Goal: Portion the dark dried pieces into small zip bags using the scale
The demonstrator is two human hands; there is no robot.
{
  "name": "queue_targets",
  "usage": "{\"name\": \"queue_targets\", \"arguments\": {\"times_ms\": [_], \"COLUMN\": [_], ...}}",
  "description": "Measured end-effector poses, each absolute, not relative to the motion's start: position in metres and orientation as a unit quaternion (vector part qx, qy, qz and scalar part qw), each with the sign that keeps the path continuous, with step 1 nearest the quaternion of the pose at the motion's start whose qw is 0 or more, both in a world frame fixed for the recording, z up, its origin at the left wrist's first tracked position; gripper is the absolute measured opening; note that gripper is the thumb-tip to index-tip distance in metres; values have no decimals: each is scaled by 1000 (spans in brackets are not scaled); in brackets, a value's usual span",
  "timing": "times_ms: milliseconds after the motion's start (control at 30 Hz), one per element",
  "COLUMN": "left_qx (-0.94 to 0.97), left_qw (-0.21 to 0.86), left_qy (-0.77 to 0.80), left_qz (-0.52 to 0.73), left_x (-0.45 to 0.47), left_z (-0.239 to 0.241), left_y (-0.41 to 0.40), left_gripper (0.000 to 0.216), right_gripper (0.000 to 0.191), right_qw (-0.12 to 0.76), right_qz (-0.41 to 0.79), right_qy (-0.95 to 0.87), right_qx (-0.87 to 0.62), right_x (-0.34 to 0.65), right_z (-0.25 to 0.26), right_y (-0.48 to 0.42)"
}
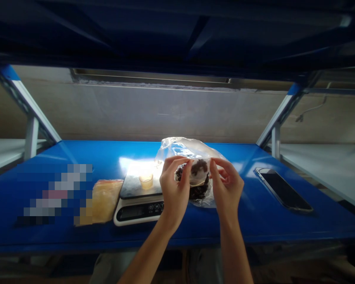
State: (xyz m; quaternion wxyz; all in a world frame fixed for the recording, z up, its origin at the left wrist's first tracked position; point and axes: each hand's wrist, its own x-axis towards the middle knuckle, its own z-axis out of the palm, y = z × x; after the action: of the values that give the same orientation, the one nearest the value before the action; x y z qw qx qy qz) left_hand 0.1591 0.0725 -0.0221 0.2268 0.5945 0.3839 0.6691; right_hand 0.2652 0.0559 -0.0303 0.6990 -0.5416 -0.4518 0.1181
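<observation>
A clear plastic bag (192,152) with dark dried pieces (198,168) inside is held up over the blue shelf (254,221). My left hand (173,189) pinches the bag's left side, fingers closed on the plastic. On the bag's right side my right hand (226,187) grips the plastic the same way. Just left of my hands stands a small digital scale (136,201) with a little yellowish cup (146,180) on its platform.
A yellow-filled clear bag (105,199) lies left of the scale, beside a blurred-out patch. A dark phone (282,189) lies on the shelf at the right. Metal shelf uprights (32,134) stand at both sides, and another shelf hangs overhead.
</observation>
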Motion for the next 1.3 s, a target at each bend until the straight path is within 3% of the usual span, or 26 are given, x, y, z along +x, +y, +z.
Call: {"name": "queue_targets", "arguments": {"times_ms": [167,300,400,567,1033,1167,1300], "left_qx": [594,569,601,583,555,539,522], "left_qw": [249,185,216,209,394,390,382], "left_qy": [369,355,352,338,362,349,340], "left_qz": [670,719,684,709,637,659,683], "left_x": [162,160,160,161,159,156,158], "left_z": [-22,-23,-23,-25,-31,-37,-39], "left_y": [69,70,69,70,76,82,85], "left_gripper": [12,9,10,8,25,17,19], "right_gripper": [18,16,15,15,24,28,30], "right_qw": [692,714,695,745,733,706,741], "right_qz": [154,103,112,40,156,214,189], "right_qy": [-495,-478,-500,-432,-426,-460,-400], "right_qx": [-503,-501,-504,-506,-507,-494,-505], "right_x": [265,264,262,259,266,266,260], "right_z": [-31,-31,-30,-29,-35,-38,-37], "right_y": [55,53,53,53,61,66,68]}}
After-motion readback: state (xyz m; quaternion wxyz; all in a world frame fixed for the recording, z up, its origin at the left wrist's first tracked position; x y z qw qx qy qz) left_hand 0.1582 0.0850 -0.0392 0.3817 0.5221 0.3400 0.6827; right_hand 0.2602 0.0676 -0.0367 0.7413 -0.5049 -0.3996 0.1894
